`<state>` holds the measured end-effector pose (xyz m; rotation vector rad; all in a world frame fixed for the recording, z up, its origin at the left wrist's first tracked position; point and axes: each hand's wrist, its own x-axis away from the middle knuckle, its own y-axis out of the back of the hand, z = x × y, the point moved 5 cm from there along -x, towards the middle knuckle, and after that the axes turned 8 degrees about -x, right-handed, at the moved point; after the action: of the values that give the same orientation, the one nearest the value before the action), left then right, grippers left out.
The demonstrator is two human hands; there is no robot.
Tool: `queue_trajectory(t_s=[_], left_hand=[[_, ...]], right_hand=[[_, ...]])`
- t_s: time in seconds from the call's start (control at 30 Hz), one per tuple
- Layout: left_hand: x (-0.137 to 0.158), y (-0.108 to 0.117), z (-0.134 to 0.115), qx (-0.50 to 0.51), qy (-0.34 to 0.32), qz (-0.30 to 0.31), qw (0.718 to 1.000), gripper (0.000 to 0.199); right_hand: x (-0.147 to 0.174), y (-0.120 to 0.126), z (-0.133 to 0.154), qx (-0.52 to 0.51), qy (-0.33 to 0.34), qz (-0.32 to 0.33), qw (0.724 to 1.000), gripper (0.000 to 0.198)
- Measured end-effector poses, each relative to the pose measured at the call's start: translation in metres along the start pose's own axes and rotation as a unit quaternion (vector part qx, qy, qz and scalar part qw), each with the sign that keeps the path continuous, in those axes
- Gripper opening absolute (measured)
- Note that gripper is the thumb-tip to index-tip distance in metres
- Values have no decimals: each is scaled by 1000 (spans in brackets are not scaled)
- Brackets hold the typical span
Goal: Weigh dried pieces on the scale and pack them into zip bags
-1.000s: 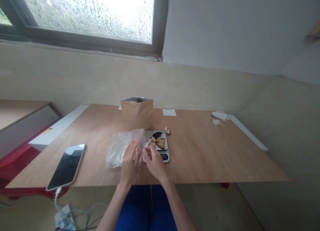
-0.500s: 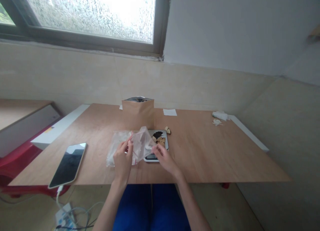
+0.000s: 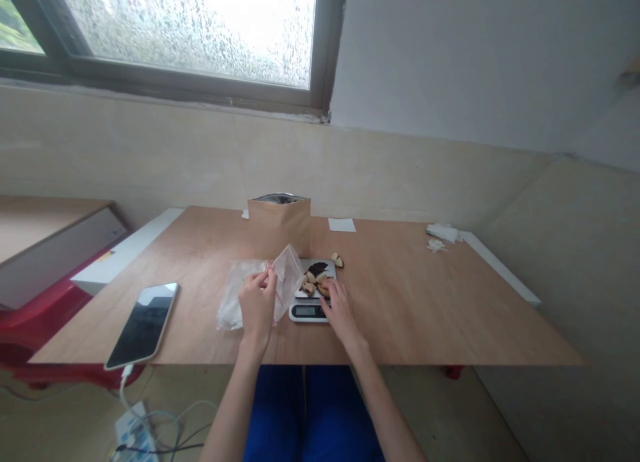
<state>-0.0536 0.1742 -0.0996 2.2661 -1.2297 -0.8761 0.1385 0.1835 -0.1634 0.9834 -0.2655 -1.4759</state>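
Observation:
My left hand (image 3: 257, 302) pinches a clear zip bag (image 3: 289, 272) by its red-striped edge, holding it up over the left side of a white digital kitchen scale (image 3: 295, 313). More clear plastic bags (image 3: 231, 305) lie flat on the table beneath and left of that hand. Dried mushroom pieces (image 3: 309, 285), pale and dark, are heaped on the scale's plate. Over the right side of the heap is my right hand (image 3: 343, 312), its thumb and fingers apart and fingertips at the pieces. One more mushroom piece (image 3: 338, 260) rests by the scale's far right corner.
A brown stand-up pouch (image 3: 279, 225) with a silvery lining stands open behind the scale. A phone (image 3: 143, 325) on a white cable lies at the table's left front edge. White paper (image 3: 342, 225) and small white scraps (image 3: 437, 245) lie farther back.
My right hand has let go of the zip bag and moved to the mushroom pieces on the scale. The bag, still in my left hand, has shifted, uncovering the scale's display.

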Motion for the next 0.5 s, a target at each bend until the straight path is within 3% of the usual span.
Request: queue_trajectory(t_s=[0.23,0.4,0.5], left_hand=[[-2,-5,0,30,5,4,1000,37],[0,-7,0,22,5,12,1000,35],[4,-10,-2,33,0,15,999,34]], right_hand=[[-5,13,11,27,12,7,1000,23],[-13,33,13,-52,-91,-54,993,21],[-18,46,21,-196,-165,-114,960,16]])
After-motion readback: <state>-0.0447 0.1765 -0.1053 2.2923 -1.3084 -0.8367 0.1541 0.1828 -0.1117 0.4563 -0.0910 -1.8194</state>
